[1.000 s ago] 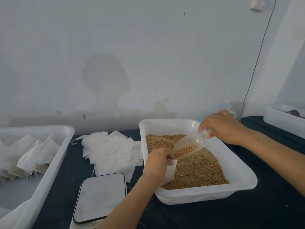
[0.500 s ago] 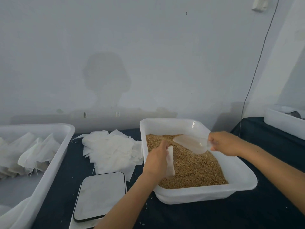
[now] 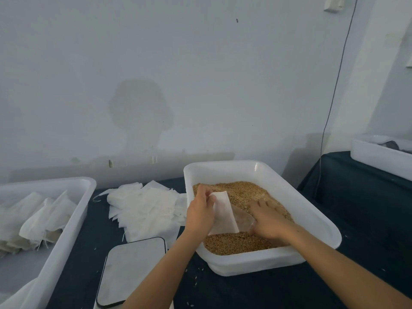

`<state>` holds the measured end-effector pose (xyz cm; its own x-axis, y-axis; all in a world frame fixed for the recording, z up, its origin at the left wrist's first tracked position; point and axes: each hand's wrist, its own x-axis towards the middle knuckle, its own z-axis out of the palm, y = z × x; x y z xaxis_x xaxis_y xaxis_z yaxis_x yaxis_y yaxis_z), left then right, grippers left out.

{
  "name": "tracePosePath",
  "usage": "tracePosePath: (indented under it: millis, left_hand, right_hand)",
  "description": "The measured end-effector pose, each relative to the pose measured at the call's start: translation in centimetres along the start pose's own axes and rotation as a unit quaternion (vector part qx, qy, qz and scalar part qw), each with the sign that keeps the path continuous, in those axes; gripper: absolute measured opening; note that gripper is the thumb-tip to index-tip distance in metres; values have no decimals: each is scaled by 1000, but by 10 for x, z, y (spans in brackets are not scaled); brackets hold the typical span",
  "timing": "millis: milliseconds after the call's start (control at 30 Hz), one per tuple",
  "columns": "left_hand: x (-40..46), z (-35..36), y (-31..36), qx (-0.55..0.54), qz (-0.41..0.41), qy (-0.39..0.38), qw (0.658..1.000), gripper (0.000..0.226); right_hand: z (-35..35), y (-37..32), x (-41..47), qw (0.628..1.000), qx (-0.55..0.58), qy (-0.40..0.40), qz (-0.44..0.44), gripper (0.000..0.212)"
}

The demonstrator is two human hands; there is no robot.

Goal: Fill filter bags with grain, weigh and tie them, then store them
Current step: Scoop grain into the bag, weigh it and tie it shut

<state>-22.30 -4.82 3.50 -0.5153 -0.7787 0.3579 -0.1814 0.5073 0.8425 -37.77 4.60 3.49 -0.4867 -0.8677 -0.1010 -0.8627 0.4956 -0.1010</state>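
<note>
- Two hands over white rectangular plastic tub (image 3: 316, 221) of tan grain (image 3: 243, 192).
- Left hand (image 3: 199, 214) pinches white filter bag (image 3: 223, 212).
- Right hand (image 3: 267, 217), at 3 o'clock of bag, fingers curled round clear plastic scoop (image 3: 242, 221).

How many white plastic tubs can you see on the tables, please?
3: the grain tub at centre, the tub of bags at left, and a tub far right, partly cut off.

Scoop (image 3: 242, 220) lowered onto grain (image 3: 243, 192) (perhaps released).

Glossy plastic tub (image 3: 312, 216); bag (image 3: 223, 211) seemingly matt cloth.
</note>
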Motion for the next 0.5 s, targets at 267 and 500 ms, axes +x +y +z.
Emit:
tracePosePath:
  millis: [267,500]
  left_hand:
    - [2,1,5,-154,-21,-49,987,20]
    - [-2,-1,0,-81,-26,-99,992,19]
  right_hand:
    - [-10,-29,-16,875,471,-73,-79,58]
    - [-32,-6,-17,946,301,-65,-100,32]
